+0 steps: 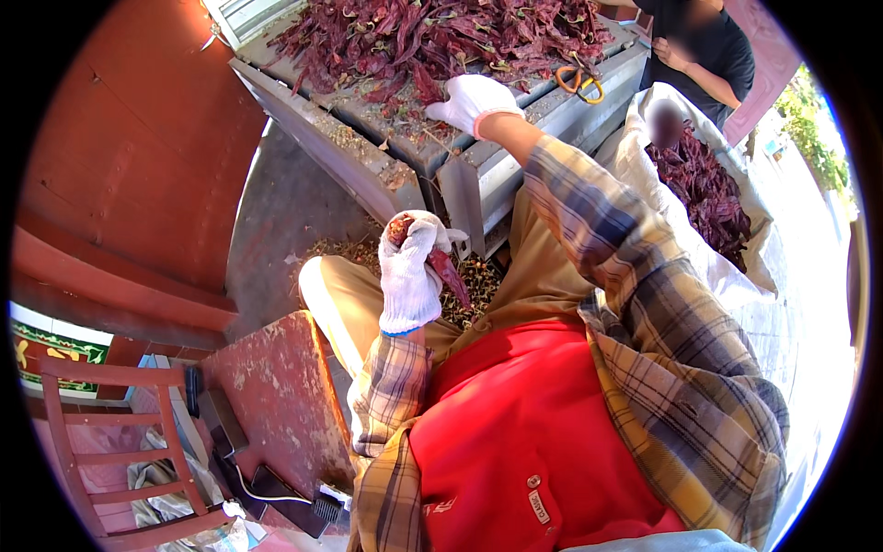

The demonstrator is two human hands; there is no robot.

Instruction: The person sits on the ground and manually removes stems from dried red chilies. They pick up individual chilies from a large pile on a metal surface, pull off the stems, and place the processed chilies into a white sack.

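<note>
My left hand (412, 276), in a white knitted glove, is closed around dried red chili peppers above my lap. A ragged end with seeds (399, 230) pokes out at the top of the fist, and a dried chili pod (452, 279) hangs out on the other side. My right hand (479, 103), also gloved, reaches to the near edge of a heap of dried chilies (441, 34). Its fingertips are beside a single chili (428, 84); whether they grip it is hidden. Scissors (581, 84) with orange and yellow handles lie at the table's right edge.
The heap rests on a grey metal-edged table (345, 148). A white sack (759, 259) of dried chilies (703, 186) stands right, near a person in black (731, 55). Stems and seeds (476, 272) litter the floor. A worn red bench (276, 393) and a wooden chair (117, 421) are left.
</note>
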